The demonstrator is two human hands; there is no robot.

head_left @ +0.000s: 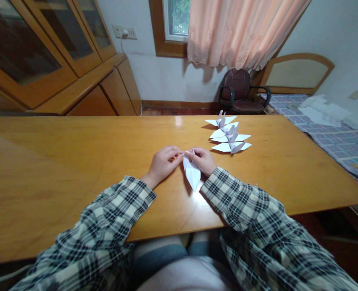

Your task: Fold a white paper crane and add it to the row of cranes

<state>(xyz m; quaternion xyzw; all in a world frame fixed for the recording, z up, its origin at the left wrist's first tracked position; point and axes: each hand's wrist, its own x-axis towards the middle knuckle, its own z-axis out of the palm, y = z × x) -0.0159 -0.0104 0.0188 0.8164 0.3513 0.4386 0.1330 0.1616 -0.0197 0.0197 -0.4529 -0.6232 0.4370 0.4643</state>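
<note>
- Cabinet (45,52): wooden, glass-fronted doors, standing along the wall at far left, behind the table.
- Table (60,169): long wooden top, glossy, running across the whole view; both forearms in plaid sleeves rest on its near edge.
- Left hand (162,161): on the table just left of centre, fingers curled, thumb and fingertips closed in a pinch on the upper tip of the folded paper.
- Folded paper (192,173): white, narrow, kite-shaped piece with its long point aimed toward the person; it sits between the two hands, its upper end at their fingertips, its lower point hanging free just above the table top.
- Right hand (203,161): immediately right of the paper, touching it; fingers curled over the upper right edge, gripping the sheet, fingertips nearly meeting those of the left hand.
- Paper cranes (229,135): three finished white pieces, wings spread, lined up in a row on the table beyond and to the right of the right hand, near but apart from it.
- Chair (242,91): dark, with armrests, past the far edge of the table under a pink curtain (236,32).
- Bed (333,133): checked cover, at far right, white sheets of paper lying on it.
</note>
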